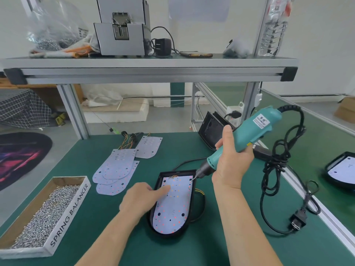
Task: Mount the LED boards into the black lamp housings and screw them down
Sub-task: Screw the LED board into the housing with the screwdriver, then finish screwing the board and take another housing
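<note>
The board [172, 208] sits in the housing [160, 178] on the bench [240, 246] — left hand [142, 200] presses it with a straight finger, right hand [230, 156] grips the driver [255, 129], bit [193, 179] at its far corner. The tilted bit may slip — scarring the board.

A white, round-ended LED board [172, 208] is seated flat in a black plastic lamp housing [176, 173] on the green mat [182, 146], a teal electric screwdriver [255, 129] being pressed to its far right corner.

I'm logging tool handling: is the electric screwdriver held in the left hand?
No, the right hand grips the teal screwdriver, while the left hand presses the LED board in the black housing.
</note>
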`<state>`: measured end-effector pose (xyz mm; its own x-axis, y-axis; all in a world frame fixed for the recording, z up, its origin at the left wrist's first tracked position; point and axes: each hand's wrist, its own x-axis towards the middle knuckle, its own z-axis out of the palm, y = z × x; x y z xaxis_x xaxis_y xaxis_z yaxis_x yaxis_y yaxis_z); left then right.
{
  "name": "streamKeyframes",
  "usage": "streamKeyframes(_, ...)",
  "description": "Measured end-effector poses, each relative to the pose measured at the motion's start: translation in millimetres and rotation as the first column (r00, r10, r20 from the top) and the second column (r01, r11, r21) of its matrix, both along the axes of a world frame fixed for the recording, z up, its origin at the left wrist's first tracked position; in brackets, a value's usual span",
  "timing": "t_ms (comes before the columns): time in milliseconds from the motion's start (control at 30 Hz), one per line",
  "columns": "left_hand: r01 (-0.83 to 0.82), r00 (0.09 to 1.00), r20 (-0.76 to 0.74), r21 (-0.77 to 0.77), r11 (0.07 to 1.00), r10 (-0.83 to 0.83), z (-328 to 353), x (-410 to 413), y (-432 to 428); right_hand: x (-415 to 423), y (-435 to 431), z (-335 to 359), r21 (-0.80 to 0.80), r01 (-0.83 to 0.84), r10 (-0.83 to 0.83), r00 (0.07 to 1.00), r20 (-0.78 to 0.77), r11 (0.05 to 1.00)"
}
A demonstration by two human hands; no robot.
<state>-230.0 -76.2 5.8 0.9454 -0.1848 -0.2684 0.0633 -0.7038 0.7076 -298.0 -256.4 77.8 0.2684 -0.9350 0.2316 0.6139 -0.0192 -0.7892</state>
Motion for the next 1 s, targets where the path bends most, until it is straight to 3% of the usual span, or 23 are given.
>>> streamKeyframes(133, 0.071, 0.993, -0.098, 0.053, 0.996, -0.065, 1, 3, -20, 12, -4, -15, -0.097, 0.003, -0.013, 0.994, -0.105, 0.995)
streamKeyframes(267, 0.093, 0.972, -0.206, -0.091, 0.991, -0.11, -1, 4, -35, 20, -9, -27, -0.201, 0.017, -0.062, 0.974, -0.22, 0.979)
streamKeyframes(400, 0.066, 0.97, -0.224, -0.126, 0.99, -0.093, -8, 4, -41, 24, -14, -35, -0.296, 0.024, -0.11, 0.955, -0.277, 0.955)
streamKeyframes(1000, 0.053, 0.969, -0.233, -0.137, 0.989, -0.084, -7, 3, -41, 27, -20, -46, -0.278, 0.017, -0.102, 0.95, -0.296, 0.961)
